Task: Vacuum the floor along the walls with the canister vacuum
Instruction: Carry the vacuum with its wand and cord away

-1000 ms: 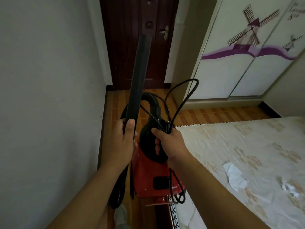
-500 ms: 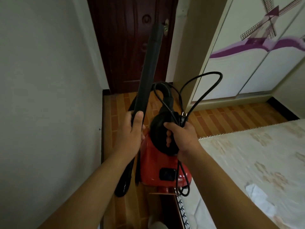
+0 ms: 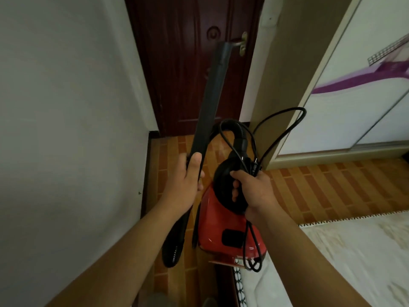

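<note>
Canister vacuum (image 3: 223, 229) is held over brick-patterned floor (image 3: 332, 189) between wall (image 3: 66, 129) and bed (image 3: 354, 251).

A dark red door (image 3: 188, 63) stands ahead, a white wardrobe (image 3: 345, 103) and bed (image 3: 354, 262) at right.

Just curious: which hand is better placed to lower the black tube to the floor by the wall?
Likely left: the left hand grips the tube beside the wall; the right hand carries the vacuum and cord.
</note>
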